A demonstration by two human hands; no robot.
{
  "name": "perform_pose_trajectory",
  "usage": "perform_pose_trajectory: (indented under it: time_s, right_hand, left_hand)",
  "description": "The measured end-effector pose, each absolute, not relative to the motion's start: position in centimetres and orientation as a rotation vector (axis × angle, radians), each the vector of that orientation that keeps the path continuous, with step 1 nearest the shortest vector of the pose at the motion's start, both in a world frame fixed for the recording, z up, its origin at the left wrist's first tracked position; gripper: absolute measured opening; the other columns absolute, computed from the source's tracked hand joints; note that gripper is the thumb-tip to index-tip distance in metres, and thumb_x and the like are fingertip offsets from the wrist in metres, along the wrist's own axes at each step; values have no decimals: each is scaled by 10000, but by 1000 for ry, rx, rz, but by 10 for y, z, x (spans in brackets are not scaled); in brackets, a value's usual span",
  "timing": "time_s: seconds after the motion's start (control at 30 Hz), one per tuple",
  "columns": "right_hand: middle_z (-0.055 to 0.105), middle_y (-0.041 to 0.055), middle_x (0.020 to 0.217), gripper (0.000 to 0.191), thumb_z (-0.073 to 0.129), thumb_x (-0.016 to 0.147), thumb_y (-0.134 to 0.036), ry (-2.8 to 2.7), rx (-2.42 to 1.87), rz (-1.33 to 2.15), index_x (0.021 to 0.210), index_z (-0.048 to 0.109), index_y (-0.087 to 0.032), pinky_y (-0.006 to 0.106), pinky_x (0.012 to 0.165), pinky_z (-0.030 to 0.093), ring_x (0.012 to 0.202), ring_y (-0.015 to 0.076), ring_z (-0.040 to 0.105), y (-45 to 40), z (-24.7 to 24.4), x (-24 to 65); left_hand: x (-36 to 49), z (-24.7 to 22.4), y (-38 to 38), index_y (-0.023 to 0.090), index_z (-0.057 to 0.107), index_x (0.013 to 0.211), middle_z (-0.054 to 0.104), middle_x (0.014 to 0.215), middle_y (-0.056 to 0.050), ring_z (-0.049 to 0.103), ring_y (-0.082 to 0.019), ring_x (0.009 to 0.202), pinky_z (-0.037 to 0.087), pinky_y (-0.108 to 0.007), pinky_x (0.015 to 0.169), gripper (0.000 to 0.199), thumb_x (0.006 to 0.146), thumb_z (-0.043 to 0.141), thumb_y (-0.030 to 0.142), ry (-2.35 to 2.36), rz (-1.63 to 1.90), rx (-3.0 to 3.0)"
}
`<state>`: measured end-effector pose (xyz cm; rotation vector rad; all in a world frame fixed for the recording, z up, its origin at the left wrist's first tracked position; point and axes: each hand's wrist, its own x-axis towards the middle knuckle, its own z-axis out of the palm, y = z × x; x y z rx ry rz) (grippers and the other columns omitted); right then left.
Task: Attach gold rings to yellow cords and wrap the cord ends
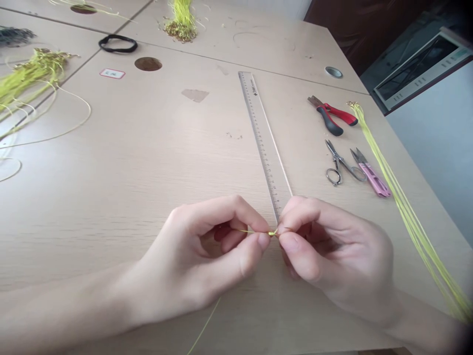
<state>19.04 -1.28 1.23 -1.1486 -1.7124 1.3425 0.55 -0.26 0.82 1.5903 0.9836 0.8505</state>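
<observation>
A thin yellow-green cord [272, 233] is stretched between my two hands, with a small knot or loop showing in the gap. My left hand [210, 246] pinches it between thumb and forefinger from the left. From the other side, my right hand [328, 246] pinches the cord close to the knot; the part inside those fingers is hidden. A loose length of cord hangs below my left wrist toward the table's front edge. Just beyond my fingertips lies a clear ruler [264, 133], its near end partly covered by my right hand.
Right of the ruler lie red-and-black pliers [330, 116], metal scissors [343, 165], pink thread snips [371, 175] and a bundle of yellow cords [402, 207]. More cord bundles [33, 74] sit at left. A black band [117, 44] and a tape roll [333, 72] lie farther back.
</observation>
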Motion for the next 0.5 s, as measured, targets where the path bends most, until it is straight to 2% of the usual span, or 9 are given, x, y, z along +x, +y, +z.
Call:
perform_pose_trajectory:
  time_s: [0.2,0.5]
  right_hand:
    - [471,-65,626,109,567,842,-161,-1795,-1112,1207,770,511,-222,154,420,346,524,40,440,-14,12,189]
    - [507,-57,711,133,593,819,-135,-1945,-1048,1135,802,514,-240,164,464,411,586,45,493,-11,16,194]
  left_hand:
    - [6,8,-7,190,593,708,505,560,18,416,-86,460,284,-201,381,115,805,533,209,966,831,1495]
    - [6,6,-8,186,568,679,491,516,16,415,-101,446,292,-231,391,115,787,534,160,874,851,1449]
